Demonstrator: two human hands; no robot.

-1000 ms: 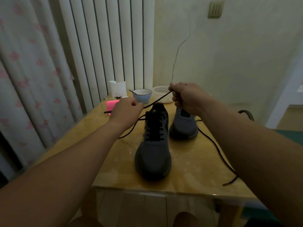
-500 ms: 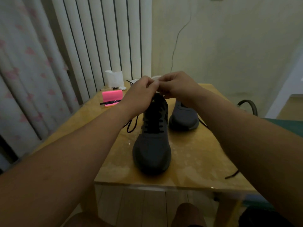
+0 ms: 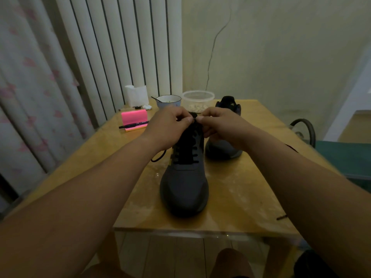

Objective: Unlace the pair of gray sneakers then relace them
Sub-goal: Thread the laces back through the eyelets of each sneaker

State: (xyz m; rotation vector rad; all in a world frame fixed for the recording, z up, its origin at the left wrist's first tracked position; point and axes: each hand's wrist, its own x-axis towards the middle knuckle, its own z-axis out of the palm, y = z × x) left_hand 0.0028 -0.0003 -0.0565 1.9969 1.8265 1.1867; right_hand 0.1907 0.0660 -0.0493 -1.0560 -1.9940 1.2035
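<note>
The near gray fabric sneaker [image 3: 184,187] stood toe toward the person at the middle of the yellow wooden desk [image 3: 241,197]. Its black lace [image 3: 185,151] was crossed through the lower rows.

The left hand [image 3: 170,125] and right hand [image 3: 218,125] met at the top of the tongue. Each pinched the lace between thumb and curled fingers. The step in hand appeared to be finishing the relacing of this shoe, either at the top eyelets or at the knot; the exact eyelet was hidden.

The next move would call for even tension on both ends and for slack fed from the loop hanging at the left.

The second gray sneaker [image 3: 222,151] stood just behind, partly covered by the right hand, and looked not yet relaced. A loose black lace end [image 3: 282,217] lay near the right edge of the desk.

A pink box [image 3: 134,117] with a black pen [image 3: 133,125], a blue-and-white bowl [image 3: 168,101] and a clear plastic tub [image 3: 197,99] stood at the far side, well apart from the work.
</note>
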